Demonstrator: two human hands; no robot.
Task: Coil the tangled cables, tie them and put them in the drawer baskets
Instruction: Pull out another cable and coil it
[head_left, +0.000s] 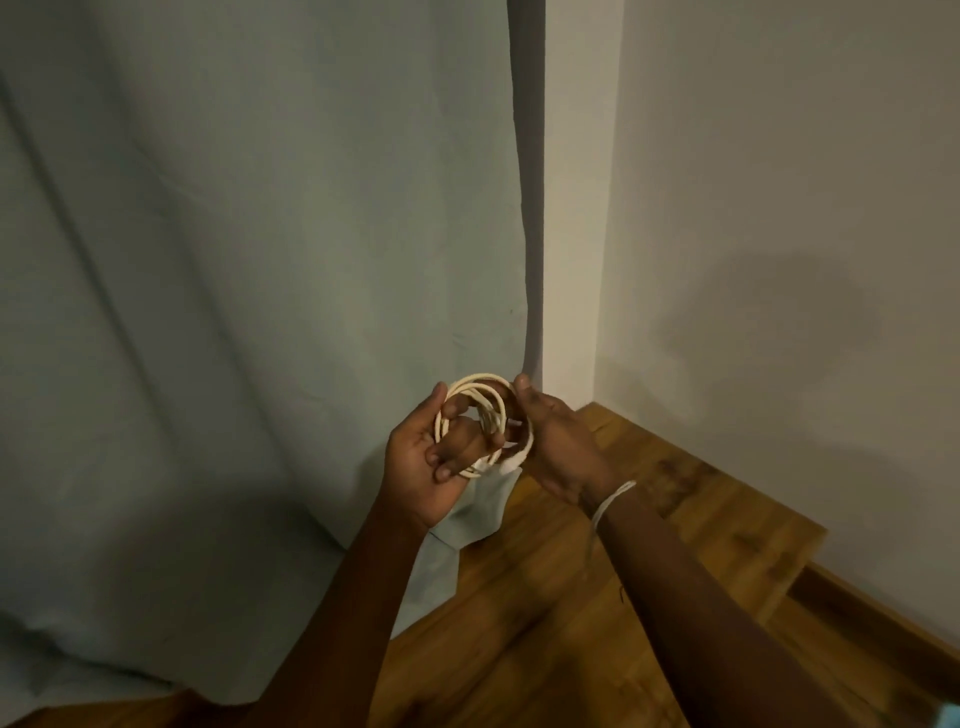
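both hands are up in front of the curtain (208, 260), sharing one white cable (480, 395) wound into a few loose loops. the left hand (431, 462) has its fingers curled through the coil, gripping it from inside — the right hand (558, 441) pinches the far side of the loops with thumb on top. a thin white string (613, 496) circles the right wrist. wooden floor (597, 597) below, pale wall (779, 208) to the right.
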